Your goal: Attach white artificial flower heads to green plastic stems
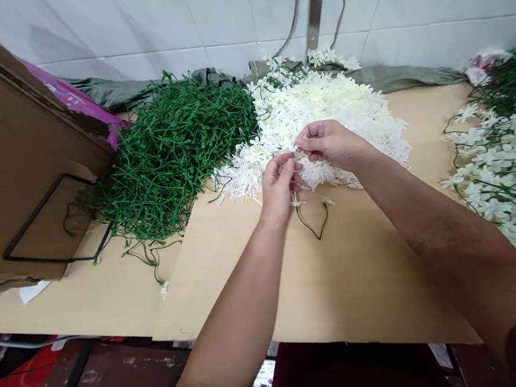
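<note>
Pinching with both sets of fingers, I hold a small white blossom between my two hands above the middle of the desk [346, 271]. My left hand [278, 184] has its fingers pressed together on a thin green stem [313, 224] that hangs down in a loop just over the wood, with tiny white flowers at its upper ends. My right hand [330, 143] meets it from the other side, thumb and forefinger closed on the little white blossom [299, 154] where the two hands touch.

Just behind my hands, toward the back edge of the desk, lies a heap of loose white flowers [313, 109], and my right hand rests against its near side. To the left of that heap, touching it, sits a big tangle of bare green stems [170, 148], with a few strands trailing toward the front. Along the right edge lies a pile of finished sprigs [509, 171], green stems with white flowers on them.

At the left edge a brown cardboard box [3, 159] leans over the desk, a pink bag [77, 103] showing behind it. The desk top is pale wood sheet laid in overlapping boards. A grey-green cloth [395, 75] lies crumpled along the back edge under a white tiled wall [222, 6], where a metal bar [315, 0] hangs with straps beside it. Below the front edge I see dark red boards [106, 381].
</note>
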`<action>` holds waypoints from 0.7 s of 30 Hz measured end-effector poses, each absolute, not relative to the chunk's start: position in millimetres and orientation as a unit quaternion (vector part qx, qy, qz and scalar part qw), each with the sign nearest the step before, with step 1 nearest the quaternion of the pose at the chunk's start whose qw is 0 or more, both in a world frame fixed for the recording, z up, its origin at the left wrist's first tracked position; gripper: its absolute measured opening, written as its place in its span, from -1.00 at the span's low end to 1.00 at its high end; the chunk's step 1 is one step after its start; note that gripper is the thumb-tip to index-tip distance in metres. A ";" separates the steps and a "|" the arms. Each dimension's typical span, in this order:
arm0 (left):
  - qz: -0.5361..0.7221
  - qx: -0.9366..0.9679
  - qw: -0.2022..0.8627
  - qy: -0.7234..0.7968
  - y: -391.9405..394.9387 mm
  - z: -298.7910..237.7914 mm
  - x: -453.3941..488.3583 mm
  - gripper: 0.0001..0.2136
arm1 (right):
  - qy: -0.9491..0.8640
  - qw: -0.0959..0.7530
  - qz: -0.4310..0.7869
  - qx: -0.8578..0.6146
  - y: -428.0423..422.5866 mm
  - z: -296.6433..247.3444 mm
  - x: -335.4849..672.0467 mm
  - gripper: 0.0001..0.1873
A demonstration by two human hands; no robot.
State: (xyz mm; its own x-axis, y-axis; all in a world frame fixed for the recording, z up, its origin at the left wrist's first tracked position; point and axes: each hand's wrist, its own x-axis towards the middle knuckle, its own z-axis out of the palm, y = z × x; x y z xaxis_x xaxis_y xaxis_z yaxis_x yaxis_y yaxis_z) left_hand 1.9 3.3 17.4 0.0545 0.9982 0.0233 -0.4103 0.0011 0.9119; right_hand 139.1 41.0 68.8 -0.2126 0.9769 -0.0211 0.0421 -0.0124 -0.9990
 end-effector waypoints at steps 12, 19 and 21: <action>0.600 0.345 0.610 0.385 13.2 17.8 -9.3 -0.76 | -0.590 0.414 0.569 -0.396 31.6 49.1 141.7 -0.81; 0.579 0.271 0.692 0.336 8.6 27.6 -10.3 -0.82 | -0.553 0.462 0.579 -0.381 33.1 41.9 133.7 -0.76; 0.570 0.267 0.705 0.328 7.3 29.2 -10.2 -0.84 | -0.542 0.468 0.587 -0.379 30.7 41.8 128.8 -0.78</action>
